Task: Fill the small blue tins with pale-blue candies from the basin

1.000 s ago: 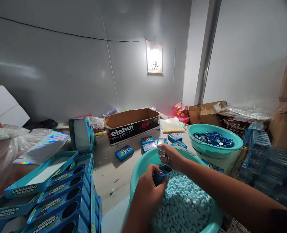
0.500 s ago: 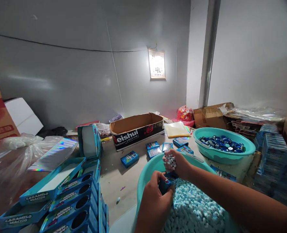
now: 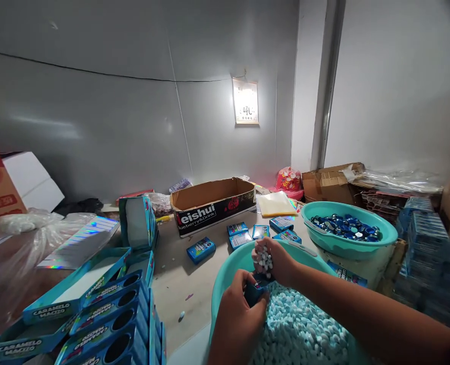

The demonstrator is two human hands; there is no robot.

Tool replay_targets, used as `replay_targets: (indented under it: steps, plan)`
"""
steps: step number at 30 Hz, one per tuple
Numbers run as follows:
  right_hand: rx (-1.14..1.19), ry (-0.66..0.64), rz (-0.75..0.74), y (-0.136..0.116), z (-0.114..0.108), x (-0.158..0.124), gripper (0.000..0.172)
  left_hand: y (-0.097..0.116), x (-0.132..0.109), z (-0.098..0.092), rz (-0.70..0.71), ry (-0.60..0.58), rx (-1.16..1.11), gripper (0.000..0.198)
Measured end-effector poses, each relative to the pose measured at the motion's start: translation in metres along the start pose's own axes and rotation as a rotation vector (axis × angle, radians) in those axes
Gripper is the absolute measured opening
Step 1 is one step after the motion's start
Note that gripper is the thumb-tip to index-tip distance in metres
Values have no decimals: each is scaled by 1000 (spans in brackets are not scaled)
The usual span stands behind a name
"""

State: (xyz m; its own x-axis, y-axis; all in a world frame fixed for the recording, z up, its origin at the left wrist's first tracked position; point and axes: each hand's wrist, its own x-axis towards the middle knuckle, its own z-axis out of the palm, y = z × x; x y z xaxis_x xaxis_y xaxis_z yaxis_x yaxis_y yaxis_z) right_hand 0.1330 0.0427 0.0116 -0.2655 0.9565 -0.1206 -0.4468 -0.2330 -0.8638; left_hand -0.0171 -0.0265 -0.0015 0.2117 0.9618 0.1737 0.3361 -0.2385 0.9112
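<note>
My left hand (image 3: 243,309) is closed around a small dark blue tin (image 3: 254,293), held over the turquoise tub (image 3: 217,284). Just above that tin, my right hand (image 3: 276,258) cups a handful of small white candies (image 3: 264,259), its fingers curled round them. A few of these pieces are at the tin's top. Below both hands, pale blue-white candies (image 3: 304,324) fill the tub. Several blue tins (image 3: 201,250) lie on the table beyond the tub's rim.
On the left stand blue display boxes (image 3: 110,324) with round holes, and trays (image 3: 49,312). A black open carton (image 3: 213,210) sits at the back. To the right, a second turquoise basin (image 3: 346,246) holds blue round lids (image 3: 344,226). Stacked clear packs (image 3: 424,243) stand beyond it.
My right hand has come down slightly toward the tin, with the candies now at its top. The whole view has shifted a little.
</note>
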Motion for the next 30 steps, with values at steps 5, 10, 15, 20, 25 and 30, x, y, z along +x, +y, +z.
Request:
replay_targets:
  steps: [5, 10, 15, 20, 25, 30]
  plan:
    - [20, -15, 15, -3, 4, -1, 26, -2, 1, 2, 4, 55, -2, 18]
    - [30, -56, 20, -5, 6, -2, 27, -5, 2, 1, -8, 56, -7, 20]
    - [28, -103, 27, -4, 4, -1, 26, -4, 2, 0, -20, 55, -27, 20]
    - [17, -102, 11, -5, 4, -1, 23, -4, 1, 0, -10, 88, -42, 19]
    - [45, -114, -4, -5, 6, -2, 25, -9, 5, 0, 10, 105, -68, 23]
    - [27, -165, -10, -2, 2, -1, 30, -10, 3, 0, 20, 72, -27, 22]
